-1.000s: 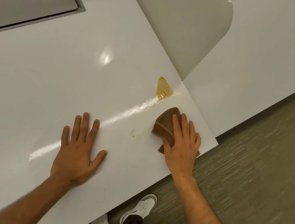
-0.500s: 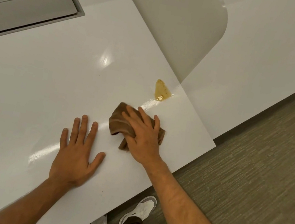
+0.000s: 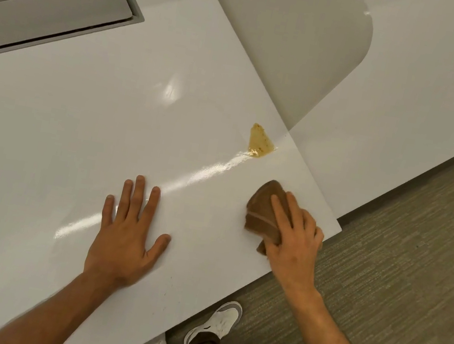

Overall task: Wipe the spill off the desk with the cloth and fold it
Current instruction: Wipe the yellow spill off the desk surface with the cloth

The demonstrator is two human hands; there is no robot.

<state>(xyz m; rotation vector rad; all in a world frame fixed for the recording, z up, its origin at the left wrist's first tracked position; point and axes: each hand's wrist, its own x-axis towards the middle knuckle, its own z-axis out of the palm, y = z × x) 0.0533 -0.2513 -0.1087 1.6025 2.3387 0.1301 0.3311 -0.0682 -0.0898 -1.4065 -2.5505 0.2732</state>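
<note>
Your right hand [image 3: 296,238] presses the bunched cloth [image 3: 266,209] near the desk [image 3: 62,118] corner edge; spill [image 3: 259,142] lies beyond it. Your left hand [image 3: 127,233] lies spread flat, bare surface around.

Around the yellow-brown triangular spill [image 3: 259,142], the glossy white counter [image 3: 75,130] lies bare on its left and far-left sides, open for a hand to pass. Just right of the spill runs the seam to a grey rounded divider panel [image 3: 288,40]. Between the spill and the counter's near edge sits the crumpled brown cloth [image 3: 266,209] under the right hand [image 3: 293,238]. Well left of the spill, the left hand [image 3: 127,233] lies flat. Far left of the spill is a grey recessed hatch [image 3: 51,7].
</note>
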